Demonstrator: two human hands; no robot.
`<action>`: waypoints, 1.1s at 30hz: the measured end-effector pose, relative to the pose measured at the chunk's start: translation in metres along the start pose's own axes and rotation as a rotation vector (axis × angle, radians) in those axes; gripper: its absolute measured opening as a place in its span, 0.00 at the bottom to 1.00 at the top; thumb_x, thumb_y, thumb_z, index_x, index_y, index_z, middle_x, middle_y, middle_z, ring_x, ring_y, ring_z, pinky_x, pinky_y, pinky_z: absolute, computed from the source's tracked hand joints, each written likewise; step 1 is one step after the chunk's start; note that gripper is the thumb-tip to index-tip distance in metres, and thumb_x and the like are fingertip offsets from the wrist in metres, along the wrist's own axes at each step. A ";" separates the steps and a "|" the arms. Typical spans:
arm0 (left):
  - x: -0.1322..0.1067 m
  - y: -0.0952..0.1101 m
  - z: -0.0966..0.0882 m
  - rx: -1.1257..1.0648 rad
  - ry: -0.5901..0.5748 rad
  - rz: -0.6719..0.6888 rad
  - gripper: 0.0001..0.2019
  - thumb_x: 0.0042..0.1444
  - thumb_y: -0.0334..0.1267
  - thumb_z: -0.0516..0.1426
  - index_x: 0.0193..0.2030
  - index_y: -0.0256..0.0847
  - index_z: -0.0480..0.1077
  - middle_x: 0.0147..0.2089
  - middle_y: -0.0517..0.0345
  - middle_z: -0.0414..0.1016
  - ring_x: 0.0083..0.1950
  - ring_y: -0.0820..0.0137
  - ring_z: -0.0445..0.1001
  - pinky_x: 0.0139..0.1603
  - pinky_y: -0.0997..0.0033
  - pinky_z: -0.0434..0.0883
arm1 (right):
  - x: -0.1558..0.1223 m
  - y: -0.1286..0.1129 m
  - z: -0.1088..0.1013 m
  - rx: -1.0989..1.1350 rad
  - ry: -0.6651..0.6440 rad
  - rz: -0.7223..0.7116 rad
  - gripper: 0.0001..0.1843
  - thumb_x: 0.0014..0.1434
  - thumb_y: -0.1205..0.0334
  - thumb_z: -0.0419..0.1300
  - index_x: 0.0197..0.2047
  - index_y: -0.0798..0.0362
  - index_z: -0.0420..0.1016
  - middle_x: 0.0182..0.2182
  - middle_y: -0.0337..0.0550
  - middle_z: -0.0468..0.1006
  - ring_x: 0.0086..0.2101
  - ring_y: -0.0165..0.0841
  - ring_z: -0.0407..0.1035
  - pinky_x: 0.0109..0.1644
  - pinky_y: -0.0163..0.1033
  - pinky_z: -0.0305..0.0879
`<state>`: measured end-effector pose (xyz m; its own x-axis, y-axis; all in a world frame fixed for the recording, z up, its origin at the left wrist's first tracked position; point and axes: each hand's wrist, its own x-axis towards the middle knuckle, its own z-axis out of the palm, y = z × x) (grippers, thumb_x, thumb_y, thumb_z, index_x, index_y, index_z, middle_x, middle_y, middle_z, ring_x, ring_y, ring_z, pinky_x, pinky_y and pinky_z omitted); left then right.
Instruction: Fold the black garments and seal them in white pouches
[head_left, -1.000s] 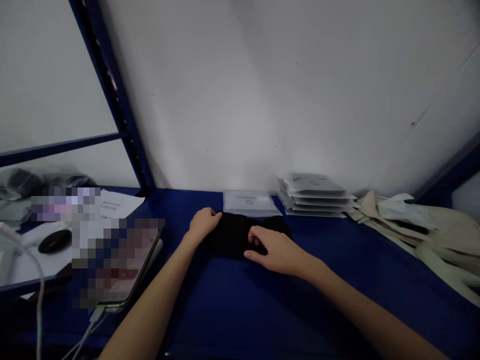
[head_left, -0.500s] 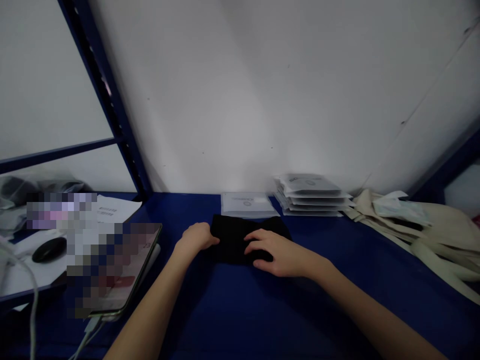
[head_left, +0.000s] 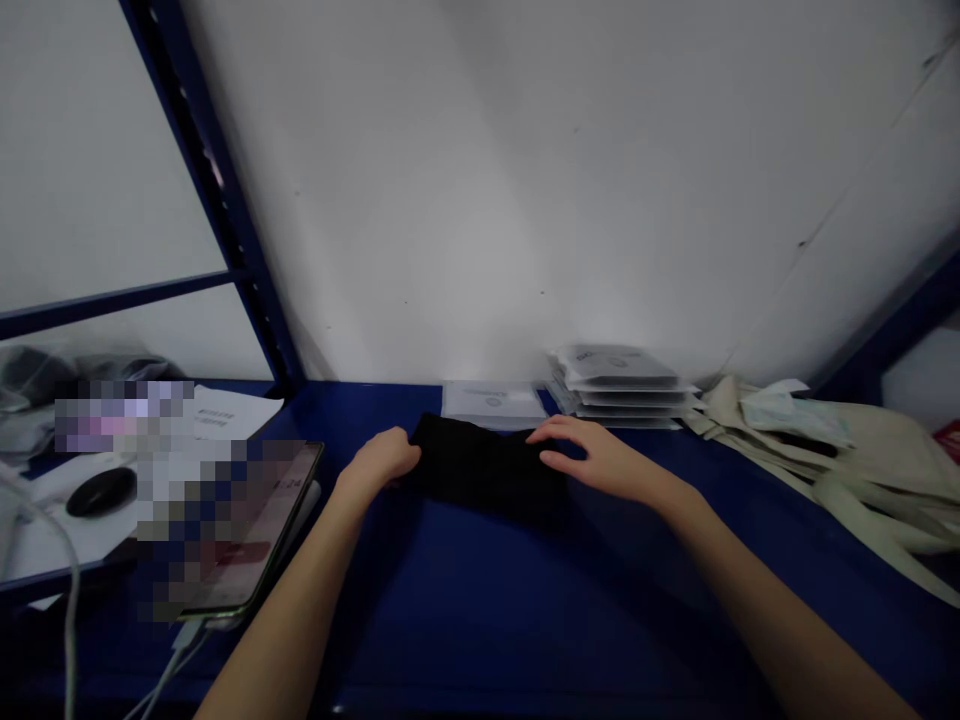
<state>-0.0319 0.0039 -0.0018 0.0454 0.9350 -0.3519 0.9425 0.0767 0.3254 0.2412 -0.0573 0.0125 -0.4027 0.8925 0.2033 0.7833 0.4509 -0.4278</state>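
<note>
A folded black cloth lies on the blue shelf near the back wall. My left hand is closed on the cloth's left end. At the cloth's right end my right hand has its fingers curled over the top edge, gripping it. Both forearms reach in from the bottom of the view.
A flat white packet lies just behind the cloth, with a stack of similar packets to its right. Cream fabric bags are heaped at the right. A phone with a cable, a black mouse and papers sit at the left.
My right hand has moved from the middle of the cloth to its right end. The cloth now looks longer and stretched between both hands. The left hand has barely moved.
</note>
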 end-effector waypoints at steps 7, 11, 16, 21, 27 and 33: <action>-0.023 -0.009 -0.019 -0.002 -0.287 -0.012 0.12 0.55 0.42 0.53 0.32 0.34 0.69 0.34 0.44 0.77 0.30 0.66 0.76 0.27 0.74 0.70 | 0.001 0.017 0.001 -0.042 -0.012 0.070 0.14 0.58 0.57 0.54 0.44 0.51 0.74 0.44 0.47 0.72 0.45 0.38 0.67 0.53 0.44 0.59; -0.024 -0.013 -0.022 -0.026 -0.358 0.036 0.09 0.47 0.40 0.59 0.27 0.36 0.67 0.30 0.49 0.77 0.31 0.66 0.76 0.30 0.71 0.72 | 0.003 0.020 0.006 -0.050 -0.087 0.105 0.14 0.58 0.58 0.54 0.45 0.51 0.74 0.43 0.47 0.71 0.43 0.37 0.67 0.51 0.43 0.61; -0.025 -0.008 -0.019 0.034 -0.302 0.006 0.07 0.46 0.36 0.58 0.24 0.37 0.65 0.20 0.55 0.71 0.27 0.66 0.74 0.29 0.72 0.70 | 0.003 0.018 0.008 -0.067 -0.129 0.127 0.15 0.57 0.60 0.54 0.45 0.54 0.74 0.43 0.49 0.70 0.42 0.36 0.67 0.50 0.42 0.62; -0.024 -0.008 -0.018 -0.091 -0.293 0.039 0.06 0.49 0.31 0.54 0.23 0.36 0.65 0.22 0.58 0.71 0.23 0.73 0.70 0.25 0.77 0.66 | 0.002 0.018 0.006 -0.041 -0.160 0.148 0.15 0.58 0.58 0.54 0.45 0.53 0.75 0.42 0.48 0.70 0.40 0.36 0.67 0.47 0.42 0.62; -0.033 0.018 -0.011 -0.228 0.335 0.218 0.05 0.54 0.36 0.53 0.35 0.38 0.66 0.31 0.57 0.74 0.30 0.70 0.73 0.31 0.74 0.66 | 0.001 0.017 0.007 -0.044 -0.172 0.128 0.14 0.57 0.58 0.55 0.44 0.52 0.75 0.41 0.48 0.70 0.39 0.36 0.67 0.47 0.42 0.63; -0.069 0.073 0.038 0.153 0.683 0.748 0.06 0.60 0.30 0.48 0.41 0.39 0.64 0.39 0.54 0.72 0.40 0.68 0.71 0.37 0.71 0.65 | 0.003 0.011 0.022 -0.034 -0.148 0.095 0.14 0.52 0.62 0.58 0.43 0.54 0.74 0.40 0.49 0.71 0.36 0.36 0.67 0.44 0.44 0.66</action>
<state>0.0463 -0.0678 0.0132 0.4854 0.7266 0.4862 0.7847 -0.6073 0.1242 0.2379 -0.0497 -0.0110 -0.3891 0.9207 0.0301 0.8360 0.3667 -0.4082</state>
